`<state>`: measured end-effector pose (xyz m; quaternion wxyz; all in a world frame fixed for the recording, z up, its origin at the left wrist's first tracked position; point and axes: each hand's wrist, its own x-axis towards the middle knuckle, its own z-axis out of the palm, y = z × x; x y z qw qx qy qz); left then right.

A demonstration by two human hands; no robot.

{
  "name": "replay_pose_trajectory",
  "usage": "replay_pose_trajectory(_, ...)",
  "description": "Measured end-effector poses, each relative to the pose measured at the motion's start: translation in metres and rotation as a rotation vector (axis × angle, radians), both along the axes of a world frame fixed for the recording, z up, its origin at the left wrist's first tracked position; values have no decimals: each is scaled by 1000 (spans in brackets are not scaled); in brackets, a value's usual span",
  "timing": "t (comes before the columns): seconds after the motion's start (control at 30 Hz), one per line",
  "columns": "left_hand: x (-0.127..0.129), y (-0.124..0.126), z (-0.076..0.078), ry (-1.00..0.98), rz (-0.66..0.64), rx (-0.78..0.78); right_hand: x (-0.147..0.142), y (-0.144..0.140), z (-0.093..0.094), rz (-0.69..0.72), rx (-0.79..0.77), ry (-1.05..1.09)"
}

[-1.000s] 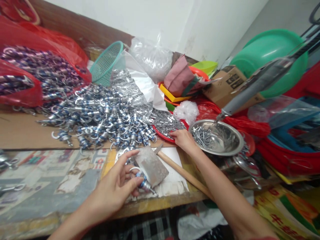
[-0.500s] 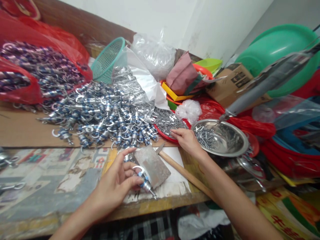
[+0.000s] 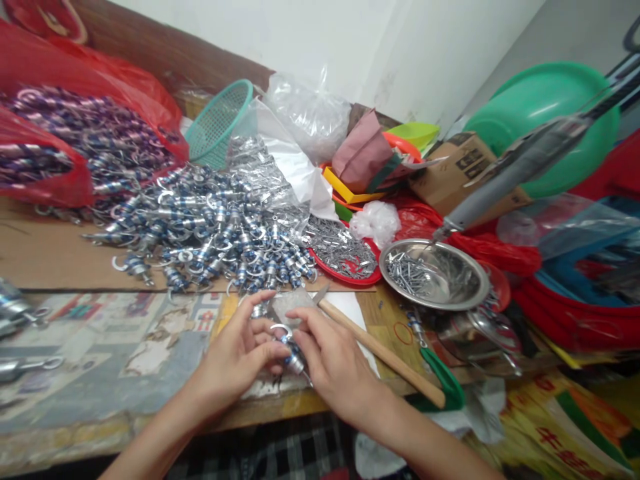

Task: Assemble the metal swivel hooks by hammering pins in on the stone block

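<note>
Pinched in the left hand (image 3: pixel 235 360): a small blue-and-silver hook fitting (image 3: pixel 290 353), long axis slanting down toward the right hand (image 3: pixel 333 367), whose fingertips close on it too. Beyond both hands, a red tray (image 3: pixel 367 277) of small metal parts; farther right, a steel bowl (image 3: pixel 470 293) of screws.

Right hand (image 3: pixel 333 363) is covering most of the metal block (image 3: pixel 290 305) & part of the blue swivel clip (image 3: pixel 290 353), centre-bottom. Red bag (image 3: pixel 30 167) is getting cut off at left edge; power tool (image 3: pixel 520 167) is blurring, upper right.
</note>
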<state>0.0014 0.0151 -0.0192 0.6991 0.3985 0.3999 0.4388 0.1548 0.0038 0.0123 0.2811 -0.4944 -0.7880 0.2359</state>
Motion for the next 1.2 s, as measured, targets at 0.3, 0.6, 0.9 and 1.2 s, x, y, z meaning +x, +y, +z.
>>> replay_pose_trajectory(0.3, 0, 0, 5, 17, 1, -30, 26, 9, 14, 280, 106, -303)
replay_pose_trajectory(0.6, -1, 0, 2, 22, -18, 3, 4, 20, 11, 82, -162, 34)
replay_pose_trajectory(0.9, -1, 1, 3, 34, -13, 2, 1, 13, 4, 3, 10, 13)
replay_pose_trajectory(1.2, 0, 1, 5, 64, 5, -1, 91, 10, -30, -243, -88, -337)
